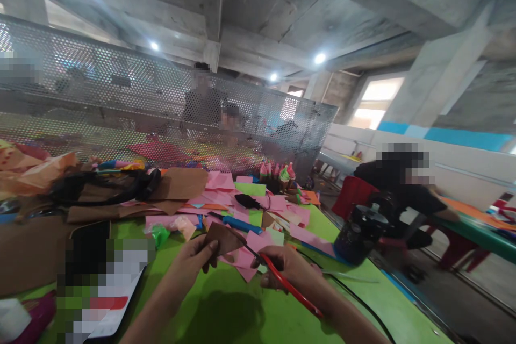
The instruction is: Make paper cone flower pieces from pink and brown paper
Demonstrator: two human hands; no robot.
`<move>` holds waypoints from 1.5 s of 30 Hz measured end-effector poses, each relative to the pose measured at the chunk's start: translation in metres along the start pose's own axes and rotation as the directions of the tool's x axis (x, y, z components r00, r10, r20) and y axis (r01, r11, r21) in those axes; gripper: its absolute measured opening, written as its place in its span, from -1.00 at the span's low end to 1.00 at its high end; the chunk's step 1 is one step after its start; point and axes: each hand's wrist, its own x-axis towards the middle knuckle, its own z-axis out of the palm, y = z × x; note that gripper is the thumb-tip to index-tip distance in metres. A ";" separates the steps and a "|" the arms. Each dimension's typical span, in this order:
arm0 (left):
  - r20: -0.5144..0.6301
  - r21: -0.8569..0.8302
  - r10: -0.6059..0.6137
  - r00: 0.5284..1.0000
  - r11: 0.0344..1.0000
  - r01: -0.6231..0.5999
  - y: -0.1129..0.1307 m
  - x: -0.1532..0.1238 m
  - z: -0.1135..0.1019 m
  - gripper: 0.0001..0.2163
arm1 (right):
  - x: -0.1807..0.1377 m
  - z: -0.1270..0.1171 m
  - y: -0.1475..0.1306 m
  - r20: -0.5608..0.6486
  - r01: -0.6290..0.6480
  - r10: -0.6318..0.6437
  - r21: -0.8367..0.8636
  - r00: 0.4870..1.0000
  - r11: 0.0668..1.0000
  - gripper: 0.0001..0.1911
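Observation:
My left hand [196,256] is closed in a pinch on a small brown piece of card [223,238], held just above the green table [226,312]. My right hand [287,269] is wrapped round red-handled scissors [291,288]. Their dark blades [246,247] point left and meet the lower right edge of the brown card. Pink paper scraps [250,256] lie under and behind both hands.
Pink, green and orange paper sheets [226,183], brown card [179,183], a blue-handled tool [240,224] and a black bag [92,187] cover the table's far half. A dark jar [360,234] stands at the right edge. A perforated metal screen [161,113] backs the table; a seated person [403,193] is right.

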 end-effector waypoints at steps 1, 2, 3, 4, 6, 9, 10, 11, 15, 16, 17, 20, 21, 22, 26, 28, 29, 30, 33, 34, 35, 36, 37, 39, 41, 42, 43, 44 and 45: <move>0.000 0.002 0.004 1.000 1.000 -0.004 0.000 0.000 0.000 -0.55 | 0.000 0.000 0.000 0.001 0.000 0.000 0.005 1.000 1.000 -0.60; 0.001 0.005 0.007 1.000 1.000 -0.007 -0.001 0.000 0.000 -0.56 | -0.001 0.000 0.001 0.000 0.000 0.000 0.011 1.000 1.000 -0.59; 0.003 0.009 0.008 1.000 1.000 -0.008 -0.001 0.000 0.000 -0.56 | -0.001 0.000 0.001 -0.001 0.000 0.000 0.012 1.000 1.000 -0.58; 0.005 0.013 0.007 1.000 1.000 -0.007 -0.002 0.000 -0.001 -0.57 | -0.001 0.000 0.001 -0.003 0.001 -0.001 0.011 1.000 1.000 -0.57; 0.006 0.023 0.004 1.000 1.000 -0.004 -0.004 0.000 -0.001 -0.59 | -0.002 -0.001 0.001 -0.006 -0.001 0.001 0.005 1.000 1.000 -0.54; 0.009 0.040 -0.003 1.000 0.999 0.003 -0.005 0.001 -0.002 -0.59 | -0.003 -0.001 0.002 -0.014 0.001 -0.001 -0.002 1.000 1.000 -0.52; 0.011 0.046 -0.007 1.000 0.999 0.007 -0.004 0.001 -0.002 -0.59 | -0.003 -0.001 0.001 -0.018 0.001 -0.002 -0.009 1.000 1.000 -0.52; 0.013 0.052 -0.012 1.000 0.999 0.012 -0.003 0.002 -0.002 -0.59 | -0.004 -0.002 -0.001 -0.022 0.000 -0.001 -0.027 1.000 1.000 -0.51; 0.025 0.079 -0.034 0.999 0.996 0.032 0.001 0.001 -0.003 -0.58 | -0.008 -0.004 -0.011 -0.033 0.010 -0.016 -0.192 0.999 0.981 -0.51; 0.027 0.085 -0.037 0.999 0.996 0.035 0.002 0.001 -0.003 -0.57 | -0.009 -0.004 -0.014 -0.028 0.011 -0.018 -0.233 0.999 0.972 -0.50; 0.028 0.090 -0.039 0.999 0.995 0.037 0.002 0.001 -0.003 -0.57 | -0.010 -0.004 -0.016 -0.018 0.008 -0.013 -0.270 1.000 0.963 -0.48; 0.033 0.102 -0.041 0.999 0.994 0.037 0.002 0.001 -0.003 -0.56 | -0.014 -0.004 -0.018 0.002 -0.005 0.006 -0.350 1.000 0.937 -0.45; 0.035 0.105 -0.041 0.999 0.994 0.037 0.002 0.002 -0.003 -0.56 | -0.015 -0.004 -0.017 0.007 0.003 -0.001 -0.367 1.000 0.930 -0.45; 0.036 0.109 -0.041 0.999 0.993 0.036 0.001 0.002 -0.003 -0.56 | -0.015 -0.004 -0.016 0.010 0.017 -0.015 -0.379 1.000 0.925 -0.45; 0.032 0.117 -0.029 0.999 0.993 0.025 0.001 0.002 -0.002 -0.58 | -0.017 -0.003 -0.012 0.026 0.094 -0.091 -0.414 0.996 0.905 -0.52; 0.038 0.118 -0.019 0.999 0.993 0.014 0.001 0.001 -0.001 -0.60 | -0.017 -0.003 -0.010 0.029 0.105 -0.103 -0.431 0.994 0.896 -0.51; 0.042 0.118 -0.013 0.999 0.993 0.008 0.001 0.000 -0.001 -0.61 | -0.017 -0.002 -0.009 0.030 0.105 -0.102 -0.432 0.994 0.896 -0.50; 0.046 0.118 -0.007 0.999 0.993 0.002 0.000 0.000 -0.001 -0.62 | -0.017 -0.002 -0.008 0.031 0.103 -0.099 -0.430 0.995 0.897 -0.48; 0.048 0.120 0.001 0.999 0.993 -0.007 -0.002 -0.001 0.000 -0.64 | -0.017 0.000 -0.006 0.022 0.097 -0.097 -0.413 0.995 0.906 -0.48; 0.051 0.121 -0.002 0.999 0.993 -0.004 -0.003 -0.001 -0.001 -0.64 | -0.016 0.001 -0.006 0.014 0.094 -0.097 -0.412 0.995 0.906 -0.50; 0.054 0.122 -0.006 0.999 0.992 -0.001 -0.004 -0.001 -0.001 -0.64 | -0.016 0.001 -0.006 0.001 0.086 -0.094 -0.416 0.996 0.905 -0.52; 0.058 0.122 -0.008 0.998 0.992 0.001 -0.004 0.000 -0.001 -0.64 | -0.015 0.002 -0.006 -0.016 0.073 -0.087 -0.423 0.996 0.903 -0.52; 0.063 0.121 -0.009 0.998 0.993 0.001 -0.005 0.000 -0.001 -0.64 | -0.014 0.002 -0.006 -0.031 0.059 -0.080 -0.427 0.996 0.902 -0.52; 0.070 0.113 -0.003 0.998 0.994 -0.005 -0.006 0.001 -0.001 -0.64 | -0.012 0.003 -0.007 -0.057 0.037 -0.067 -0.421 0.996 0.906 -0.52; 0.075 0.104 0.002 0.997 0.995 -0.010 -0.006 0.001 -0.001 -0.64 | -0.010 0.003 -0.007 -0.065 0.032 -0.063 -0.401 0.996 0.915 -0.54; 0.078 0.101 0.004 0.997 0.995 -0.011 -0.007 0.001 -0.001 -0.64 | -0.009 0.003 -0.006 -0.065 0.033 -0.063 -0.393 0.996 0.919 -0.56; 0.082 0.099 0.005 0.997 0.995 -0.013 -0.007 0.001 -0.001 -0.64 | -0.008 0.003 -0.005 -0.067 0.030 -0.061 -0.387 0.996 0.922 -0.57; 0.086 0.097 0.007 0.996 0.995 -0.015 -0.007 0.001 -0.002 -0.63 | -0.007 0.003 -0.004 -0.070 0.024 -0.054 -0.381 0.996 0.924 -0.58; 0.090 0.095 0.010 0.996 0.995 -0.018 -0.007 0.001 -0.002 -0.63 | -0.007 0.002 -0.003 -0.070 0.017 -0.046 -0.373 0.996 0.928 -0.60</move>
